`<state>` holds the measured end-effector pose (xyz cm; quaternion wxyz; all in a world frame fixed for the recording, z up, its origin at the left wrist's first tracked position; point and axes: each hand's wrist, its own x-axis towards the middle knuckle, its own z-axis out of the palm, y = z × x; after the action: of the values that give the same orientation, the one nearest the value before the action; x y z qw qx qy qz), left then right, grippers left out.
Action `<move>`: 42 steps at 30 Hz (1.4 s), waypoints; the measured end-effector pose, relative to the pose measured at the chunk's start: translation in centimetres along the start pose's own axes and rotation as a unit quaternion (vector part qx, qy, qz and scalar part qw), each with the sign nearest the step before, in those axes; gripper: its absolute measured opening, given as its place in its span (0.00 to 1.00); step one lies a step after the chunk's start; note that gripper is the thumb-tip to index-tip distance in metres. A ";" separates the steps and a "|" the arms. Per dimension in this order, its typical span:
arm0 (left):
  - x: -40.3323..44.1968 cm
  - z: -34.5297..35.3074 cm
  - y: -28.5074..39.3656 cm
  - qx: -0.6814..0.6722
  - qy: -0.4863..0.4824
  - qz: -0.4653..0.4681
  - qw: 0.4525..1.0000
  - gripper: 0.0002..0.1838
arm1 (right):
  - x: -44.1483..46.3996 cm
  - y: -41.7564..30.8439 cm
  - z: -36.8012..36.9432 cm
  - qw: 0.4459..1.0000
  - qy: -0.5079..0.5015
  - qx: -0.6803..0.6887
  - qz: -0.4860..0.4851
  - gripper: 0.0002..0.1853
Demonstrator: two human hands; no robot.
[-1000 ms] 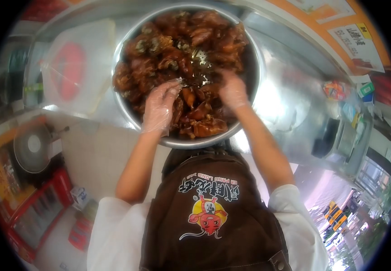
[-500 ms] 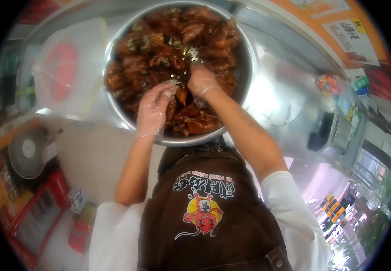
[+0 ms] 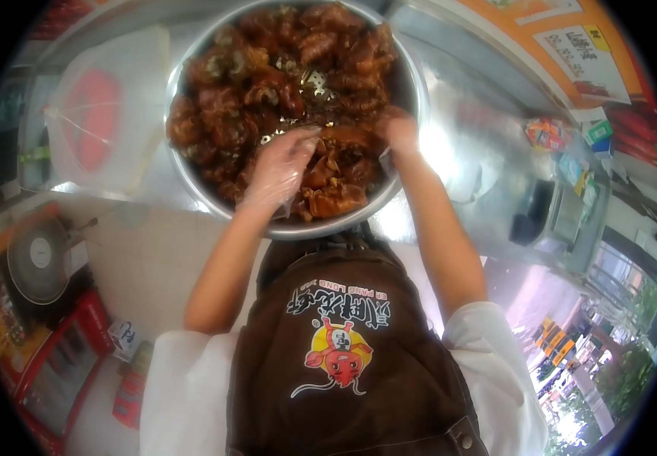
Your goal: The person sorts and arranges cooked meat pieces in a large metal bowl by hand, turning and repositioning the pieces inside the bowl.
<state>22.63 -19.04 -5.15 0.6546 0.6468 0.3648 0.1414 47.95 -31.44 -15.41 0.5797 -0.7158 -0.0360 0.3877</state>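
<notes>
A large round metal bowl [image 3: 412, 61] holds many glossy brown pieces of meat [image 3: 226, 114], with a perforated metal surface [image 3: 315, 83] showing between them. My left hand [image 3: 283, 171], in a clear plastic glove, rests over the pieces at the bowl's lower left, its fingers pressed together at the meat; whether they grip a piece is hidden. Near the bowl's right wall is my right hand [image 3: 398, 131], also gloved, beside the pieces. Its fingers are blurred and partly hidden among the meat.
A clear plastic bag with a red print [image 3: 93, 120] lies on the metal counter [image 3: 458, 137] at the left. Small colourful packets [image 3: 547, 134] and a dark tray [image 3: 535, 213] are at the right. A fan [image 3: 38, 253] stands lower left.
My right hand went from the bowl's right side to the middle beside my left hand, then back to the right wall. My left hand has tilted rightward over the meat.
</notes>
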 end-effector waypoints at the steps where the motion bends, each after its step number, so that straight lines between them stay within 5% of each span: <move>1: 0.8 0.6 -0.4 0.071 -0.008 0.004 0.997 0.17 | 0.1 -0.5 0.2 0.999 -0.007 0.047 0.021 0.18; 4: 2.6 1.7 -0.4 0.177 -0.020 0.010 0.984 0.18 | -1.5 -4.7 3.3 0.968 0.107 0.189 0.125 0.04; 9: 4.3 2.8 -0.3 0.299 -0.026 0.056 0.952 0.19 | 0.2 -7.9 4.2 0.959 0.083 0.152 0.226 0.26; 16: 11.5 6.2 -2.0 0.489 -0.108 0.099 0.860 0.25 | 7.1 -4.3 1.3 0.965 -0.008 0.129 0.229 0.23; 19: 14.3 7.1 -1.8 0.511 -0.159 -0.003 0.845 0.27 | 6.5 -4.1 1.3 0.968 -0.009 0.124 0.220 0.22; 29: 17.3 7.5 -2.8 0.540 -0.162 -0.003 0.826 0.30 | 5.2 -5.8 1.5 0.972 0.026 0.097 0.212 0.18; 35: 17.3 6.6 -1.7 0.595 -0.209 -0.033 0.775 0.27 | 5.5 -6.6 1.9 0.973 0.029 0.081 0.216 0.18; 38: 17.4 6.7 0.0 0.672 -0.248 -0.032 0.698 0.22 | 3.9 -8.0 2.5 0.976 0.045 0.062 0.205 0.18; 42: 16.5 6.6 0.8 0.744 -0.183 0.042 0.642 0.15 | 5.2 -7.2 2.4 0.972 0.077 0.056 0.216 0.17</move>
<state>38.70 -12.98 -9.95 -0.0002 0.9432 0.1924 -0.2709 53.00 -24.52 -11.94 0.5224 -0.7009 0.1853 0.4490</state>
